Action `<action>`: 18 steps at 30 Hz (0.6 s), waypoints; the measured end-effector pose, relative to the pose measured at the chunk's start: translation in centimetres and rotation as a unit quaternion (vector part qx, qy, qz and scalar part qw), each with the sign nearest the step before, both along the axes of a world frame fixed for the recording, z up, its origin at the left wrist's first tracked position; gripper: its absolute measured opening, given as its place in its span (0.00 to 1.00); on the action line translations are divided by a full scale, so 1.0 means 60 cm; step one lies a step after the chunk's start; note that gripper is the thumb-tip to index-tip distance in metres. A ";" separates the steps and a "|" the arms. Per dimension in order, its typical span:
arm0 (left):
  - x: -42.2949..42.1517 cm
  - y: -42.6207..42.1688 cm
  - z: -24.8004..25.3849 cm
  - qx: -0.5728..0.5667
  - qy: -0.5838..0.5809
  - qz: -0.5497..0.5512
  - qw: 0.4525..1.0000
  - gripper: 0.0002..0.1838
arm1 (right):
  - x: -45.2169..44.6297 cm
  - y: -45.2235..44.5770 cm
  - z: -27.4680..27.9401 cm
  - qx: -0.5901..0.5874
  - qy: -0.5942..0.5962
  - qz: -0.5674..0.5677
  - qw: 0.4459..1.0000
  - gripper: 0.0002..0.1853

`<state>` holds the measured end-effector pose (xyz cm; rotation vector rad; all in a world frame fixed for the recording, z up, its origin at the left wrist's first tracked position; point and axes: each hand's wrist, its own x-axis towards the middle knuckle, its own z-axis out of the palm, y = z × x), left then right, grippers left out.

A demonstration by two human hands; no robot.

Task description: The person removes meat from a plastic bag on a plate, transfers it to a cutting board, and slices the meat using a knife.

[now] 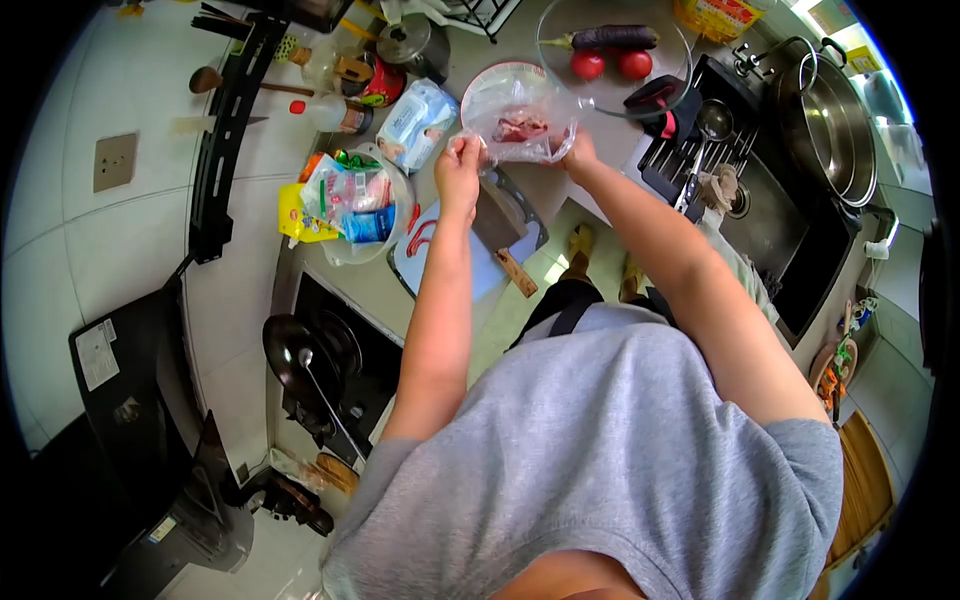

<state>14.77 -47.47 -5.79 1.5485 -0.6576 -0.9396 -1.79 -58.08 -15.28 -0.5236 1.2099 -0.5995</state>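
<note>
Between my two hands a clear plastic bag is stretched out over a plate with a red rim. Raw meat shows through the plastic; I cannot tell if it lies wholly inside the bag. My left hand pinches the bag's left edge. At the right edge, my right hand is closed on the plastic, its fingertips partly hidden. Just below, a cleaver with a wooden handle lies on a pale blue cutting board.
A glass bowl with an eggplant and two tomatoes stands behind the plate. Left are a wipes pack and a tub of packets. The sink is right, a wok on the stove lower left.
</note>
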 end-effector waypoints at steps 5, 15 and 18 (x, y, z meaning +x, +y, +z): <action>0.008 0.003 0.022 -0.070 0.171 0.002 0.983 0.08 | -0.024 0.028 0.011 -0.002 -0.007 0.032 0.999 0.22; -0.034 0.102 0.010 -0.026 0.444 0.009 0.896 0.11 | -0.188 0.127 0.065 0.045 -0.031 0.084 0.995 0.28; -0.104 0.116 -0.017 0.023 0.488 0.019 0.872 0.10 | -0.241 0.144 0.066 0.058 0.026 0.068 0.996 0.29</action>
